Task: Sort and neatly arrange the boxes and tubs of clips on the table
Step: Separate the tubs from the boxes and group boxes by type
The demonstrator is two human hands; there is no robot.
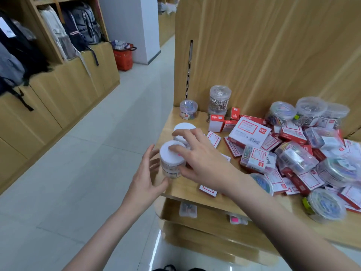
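Observation:
Two white-lidded tubs stand at the table's left corner. The front tub (172, 155) sits on top of another clear tub, and the second white-lidded tub (184, 127) stands just behind. My right hand (201, 161) reaches over them with spread fingers: one fingertip touches the front lid, another reaches the rear tub, and the thumb lies against the front stack's side. My left hand (146, 180) is beside the stack with relaxed, spread fingers, its thumb near the base. Two stacked tubs of silver clips (219, 100) and a small tub (188, 109) stand at the back.
A jumbled heap of red-and-white boxes (250, 130) and clear tubs of coloured clips (312, 153) covers the right of the wooden table (183, 187). A wooden panel rises behind. Small packs lie on a lower shelf (211, 218). The tiled aisle lies to the left.

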